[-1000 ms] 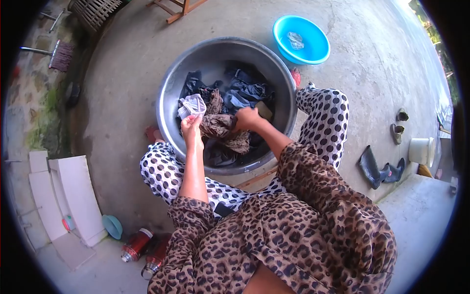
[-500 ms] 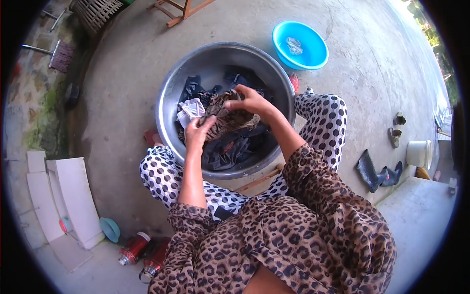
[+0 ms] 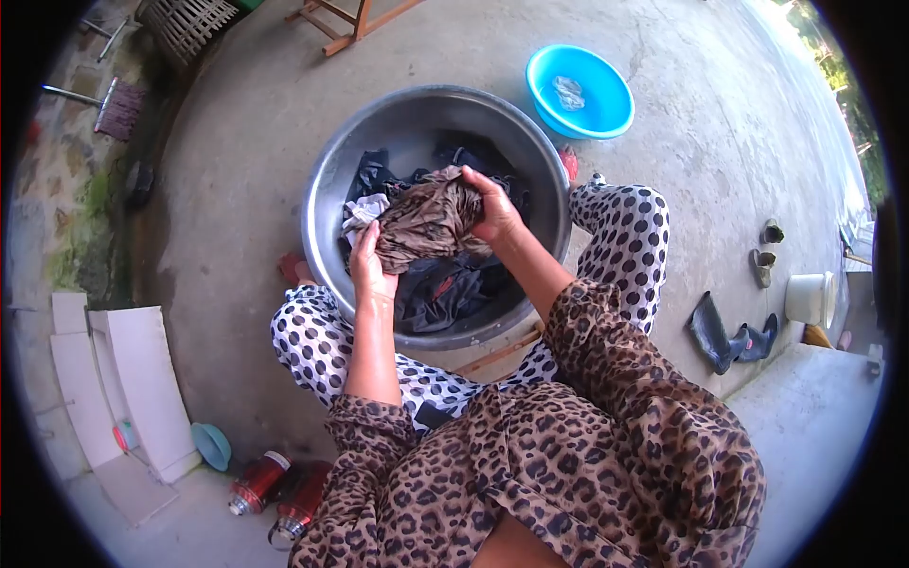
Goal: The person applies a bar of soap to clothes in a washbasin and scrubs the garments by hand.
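A large metal basin (image 3: pixel 336 161) stands between my knees with wet clothes in it. Over it I hold a bunched brown animal-print garment (image 3: pixel 428 216). My left hand (image 3: pixel 372 265) grips its lower left end, and my right hand (image 3: pixel 493 208) grips its right end, thumb along the top edge. Below the garment lies dark clothing (image 3: pixel 440 295) with a small red mark. A white cloth (image 3: pixel 364 212) shows beside my left hand, and more dark blue clothes (image 3: pixel 375 170) rest toward the far side. The garment hides part of the pile.
A bright blue basin (image 3: pixel 615 104) with a pale cloth (image 3: pixel 569 93) sits beyond the metal one on the right. Dark boots (image 3: pixel 717 336) and a white bucket (image 3: pixel 810 298) stand at right. Red thermos flasks (image 3: pixel 258 483) are at lower left, and a wooden frame (image 3: pixel 355 24) at the top.
The garment has been turned and gathered into a fuller bundle, lighter brown side up. My left hand has shifted slightly left and down; my right hand has turned to clasp the end.
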`<state>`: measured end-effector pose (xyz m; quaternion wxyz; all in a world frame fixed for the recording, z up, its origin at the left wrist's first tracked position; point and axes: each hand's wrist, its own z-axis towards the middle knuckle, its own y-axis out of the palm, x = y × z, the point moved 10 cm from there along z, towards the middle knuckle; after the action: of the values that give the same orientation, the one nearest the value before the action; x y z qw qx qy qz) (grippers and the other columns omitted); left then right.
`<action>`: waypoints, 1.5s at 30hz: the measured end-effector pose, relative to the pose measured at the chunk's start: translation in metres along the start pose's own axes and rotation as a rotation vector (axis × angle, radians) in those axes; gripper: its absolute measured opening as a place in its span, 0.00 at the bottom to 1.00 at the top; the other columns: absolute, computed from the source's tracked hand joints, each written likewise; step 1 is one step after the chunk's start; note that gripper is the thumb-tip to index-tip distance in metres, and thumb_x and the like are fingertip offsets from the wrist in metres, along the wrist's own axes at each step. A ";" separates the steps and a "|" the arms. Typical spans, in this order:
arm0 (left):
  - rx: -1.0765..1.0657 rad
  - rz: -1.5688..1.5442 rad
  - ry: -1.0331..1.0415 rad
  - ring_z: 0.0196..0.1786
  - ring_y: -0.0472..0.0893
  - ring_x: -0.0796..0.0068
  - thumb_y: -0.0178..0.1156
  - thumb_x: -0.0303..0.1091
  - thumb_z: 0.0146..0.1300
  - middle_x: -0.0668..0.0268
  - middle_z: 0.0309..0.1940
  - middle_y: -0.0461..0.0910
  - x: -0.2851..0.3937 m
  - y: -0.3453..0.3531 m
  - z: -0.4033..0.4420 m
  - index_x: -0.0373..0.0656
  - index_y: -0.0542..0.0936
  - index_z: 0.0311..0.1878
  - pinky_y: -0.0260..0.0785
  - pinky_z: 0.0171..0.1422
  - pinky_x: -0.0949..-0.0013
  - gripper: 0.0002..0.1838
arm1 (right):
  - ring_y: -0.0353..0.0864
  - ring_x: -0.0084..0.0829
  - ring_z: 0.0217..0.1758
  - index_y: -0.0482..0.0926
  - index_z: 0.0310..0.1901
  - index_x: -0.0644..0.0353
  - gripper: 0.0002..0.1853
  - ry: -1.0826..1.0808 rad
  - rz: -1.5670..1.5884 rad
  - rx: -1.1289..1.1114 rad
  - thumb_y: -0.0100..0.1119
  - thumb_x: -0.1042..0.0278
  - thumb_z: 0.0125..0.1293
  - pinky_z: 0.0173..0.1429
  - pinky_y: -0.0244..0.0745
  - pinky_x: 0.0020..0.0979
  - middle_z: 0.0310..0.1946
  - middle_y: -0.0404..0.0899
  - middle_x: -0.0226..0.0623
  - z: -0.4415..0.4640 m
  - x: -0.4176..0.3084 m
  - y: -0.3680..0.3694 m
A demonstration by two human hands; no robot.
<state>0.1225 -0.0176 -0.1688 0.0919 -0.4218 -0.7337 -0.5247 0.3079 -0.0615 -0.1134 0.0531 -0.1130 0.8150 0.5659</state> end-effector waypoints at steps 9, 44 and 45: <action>-0.438 -0.274 -0.270 0.44 0.83 0.66 0.48 0.49 0.74 0.63 0.43 0.82 -0.044 -0.010 -0.019 0.43 0.79 0.49 0.76 0.54 0.60 0.20 | 0.80 0.42 0.43 0.81 0.33 0.56 0.16 -0.634 -1.921 -0.322 0.66 0.51 0.59 0.46 0.77 0.40 0.33 0.77 0.44 -0.079 0.107 0.129; -0.173 0.986 -0.270 0.55 0.81 0.58 0.63 0.69 0.55 0.50 0.57 0.79 -0.059 0.021 -0.035 0.30 0.72 0.63 0.71 0.61 0.58 0.49 | 0.76 0.33 0.48 0.80 0.40 0.58 0.31 0.155 -1.172 0.476 0.47 0.32 0.70 0.57 0.68 0.40 0.43 0.82 0.39 0.006 0.000 -0.087; -0.261 1.307 -0.163 0.51 0.83 0.57 0.64 0.67 0.55 0.50 0.49 0.82 -0.053 0.026 -0.032 0.32 0.78 0.56 0.72 0.58 0.58 0.43 | 0.76 0.33 0.48 0.80 0.40 0.58 0.31 0.156 -1.173 0.477 0.47 0.32 0.70 0.57 0.68 0.40 0.43 0.82 0.39 0.005 -0.001 -0.085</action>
<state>0.1643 -0.0697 -0.1679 0.2832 -0.8253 -0.2628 -0.4119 0.3300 -0.0851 -0.1925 0.3183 -0.5664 0.7227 0.2360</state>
